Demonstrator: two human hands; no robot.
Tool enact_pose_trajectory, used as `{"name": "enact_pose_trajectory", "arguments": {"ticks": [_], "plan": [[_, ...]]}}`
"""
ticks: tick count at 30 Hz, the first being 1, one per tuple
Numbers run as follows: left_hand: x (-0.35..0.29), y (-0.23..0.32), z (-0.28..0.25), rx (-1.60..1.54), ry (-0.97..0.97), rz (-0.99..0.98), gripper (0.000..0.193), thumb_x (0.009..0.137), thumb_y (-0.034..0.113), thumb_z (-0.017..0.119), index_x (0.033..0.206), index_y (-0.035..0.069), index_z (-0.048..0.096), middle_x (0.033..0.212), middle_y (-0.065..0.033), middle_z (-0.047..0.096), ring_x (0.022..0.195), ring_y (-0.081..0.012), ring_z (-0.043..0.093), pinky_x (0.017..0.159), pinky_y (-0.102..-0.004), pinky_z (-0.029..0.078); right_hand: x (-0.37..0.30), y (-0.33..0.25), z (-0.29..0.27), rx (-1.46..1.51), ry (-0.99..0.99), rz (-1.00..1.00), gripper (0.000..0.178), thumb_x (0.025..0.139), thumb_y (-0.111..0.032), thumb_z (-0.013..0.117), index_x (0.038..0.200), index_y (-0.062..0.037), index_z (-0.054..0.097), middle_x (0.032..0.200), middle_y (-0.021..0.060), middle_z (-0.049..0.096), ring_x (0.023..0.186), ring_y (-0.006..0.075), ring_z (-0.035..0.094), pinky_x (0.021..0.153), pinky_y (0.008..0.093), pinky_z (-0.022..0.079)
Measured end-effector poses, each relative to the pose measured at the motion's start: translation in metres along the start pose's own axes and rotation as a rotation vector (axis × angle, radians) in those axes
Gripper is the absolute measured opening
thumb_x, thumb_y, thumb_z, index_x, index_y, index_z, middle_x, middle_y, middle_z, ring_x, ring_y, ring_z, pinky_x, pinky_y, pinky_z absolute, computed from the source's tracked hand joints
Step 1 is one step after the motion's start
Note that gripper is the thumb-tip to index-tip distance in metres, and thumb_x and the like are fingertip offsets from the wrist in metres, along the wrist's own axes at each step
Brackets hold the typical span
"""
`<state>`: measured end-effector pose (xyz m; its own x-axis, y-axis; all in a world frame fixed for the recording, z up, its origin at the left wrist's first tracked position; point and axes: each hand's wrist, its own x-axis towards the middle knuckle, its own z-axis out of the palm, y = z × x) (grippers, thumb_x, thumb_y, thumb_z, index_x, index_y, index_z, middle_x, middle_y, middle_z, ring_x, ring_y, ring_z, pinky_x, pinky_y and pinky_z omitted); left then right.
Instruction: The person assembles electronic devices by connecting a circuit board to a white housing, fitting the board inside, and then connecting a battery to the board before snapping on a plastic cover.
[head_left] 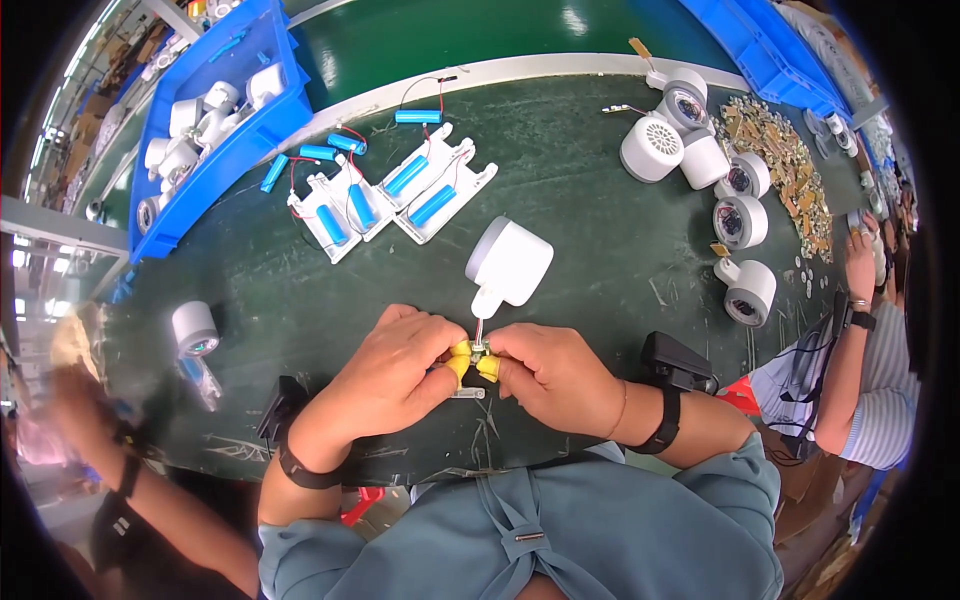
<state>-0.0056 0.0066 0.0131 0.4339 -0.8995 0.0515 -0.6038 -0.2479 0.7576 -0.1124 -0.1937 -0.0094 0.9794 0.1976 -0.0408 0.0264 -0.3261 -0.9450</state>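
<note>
My left hand [400, 365] and my right hand [555, 375] meet near the table's front edge, fingers closed in a pinch. Yellow finger covers sit on some of the fingertips. Between them is a small green circuit board [478, 351], partly hidden by the fingers. Thin wires [479, 328] run from it up into the narrow neck of a white round-headed housing [515, 265], which lies on its side just beyond my hands. Below my fingertips a small pale strip [468, 393] shows, mostly covered.
White trays [435, 215] with blue cylindrical cells lie far left of centre. A blue bin [215, 165] holds white housings. More housings [652, 150] and a heap of small boards [775, 150] occupy the right. Co-workers' arms show at left [165, 500] and right [845, 370].
</note>
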Motion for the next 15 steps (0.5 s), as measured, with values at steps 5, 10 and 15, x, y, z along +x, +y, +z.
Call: {"name": "enact_pose_trajectory", "arguments": {"ticks": [5, 10, 15], "plan": [[-0.004, 0.006, 0.014, -0.012, 0.145, -0.060, 0.023, 0.080, 0.001, 0.062, 0.102, 0.004, 0.060, 0.086, -0.0071, 0.063, 0.079, -0.0266, 0.059, 0.081, -0.0368, 0.044, 0.000, 0.000, 0.008, -0.143, 0.189, -0.118, 0.011, 0.087, 0.000, 0.058, 0.095, 0.0001, 0.050, 0.082, 0.0183, 0.058, 0.070, 0.0403, 0.059, 0.061, 0.0461, 0.049], [-0.009, 0.021, 0.030, -0.105, 0.320, -0.333, 0.019, 0.083, -0.002, 0.061, 0.102, 0.000, 0.064, 0.089, -0.0097, 0.067, 0.079, -0.0226, 0.062, 0.073, -0.0321, 0.050, 0.001, 0.006, 0.016, -0.254, 0.282, -0.176, 0.013, 0.087, 0.000, 0.059, 0.096, -0.0005, 0.051, 0.081, 0.0171, 0.059, 0.068, 0.0367, 0.060, 0.058, 0.0432, 0.048], [-0.012, 0.024, 0.036, -0.182, 0.359, -0.325, 0.021, 0.083, -0.004, 0.060, 0.103, -0.001, 0.065, 0.091, -0.0107, 0.068, 0.080, -0.0210, 0.064, 0.075, -0.0303, 0.051, 0.001, 0.003, 0.019, -0.320, 0.324, -0.188, 0.015, 0.086, 0.001, 0.059, 0.099, -0.0007, 0.053, 0.081, 0.0162, 0.059, 0.067, 0.0354, 0.061, 0.057, 0.0415, 0.049]]}}
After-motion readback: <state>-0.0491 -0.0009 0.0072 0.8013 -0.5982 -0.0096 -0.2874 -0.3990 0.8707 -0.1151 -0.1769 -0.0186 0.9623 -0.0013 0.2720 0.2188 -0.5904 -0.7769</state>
